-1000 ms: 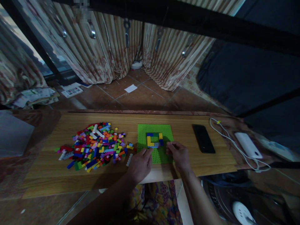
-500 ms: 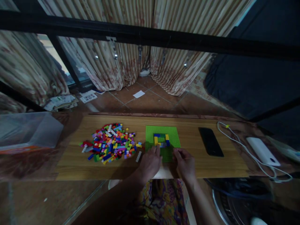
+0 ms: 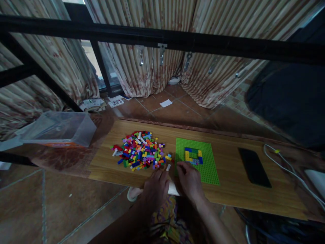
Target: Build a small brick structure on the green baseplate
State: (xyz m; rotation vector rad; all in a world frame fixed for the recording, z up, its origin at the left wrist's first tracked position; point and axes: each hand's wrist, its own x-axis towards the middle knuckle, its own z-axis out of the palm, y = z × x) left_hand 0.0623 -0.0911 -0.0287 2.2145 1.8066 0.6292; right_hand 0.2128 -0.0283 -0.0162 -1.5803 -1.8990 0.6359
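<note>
Head view: the plate (image 3: 211, 173) is carrying a brick frame (image 3: 187, 156). The right hand (image 3: 189, 179) is hiding the plate's near left corner; its fingers are curling, any held brick being indiscernible. Left of the plate, the left hand (image 3: 156, 188) is bending its shadowed fingers beside a white brick (image 3: 168, 167); their grip is remaining unclear. Farther left, a pile (image 3: 141, 150) is lying. Well right, a white device (image 3: 317, 183) is being cut off.
</note>
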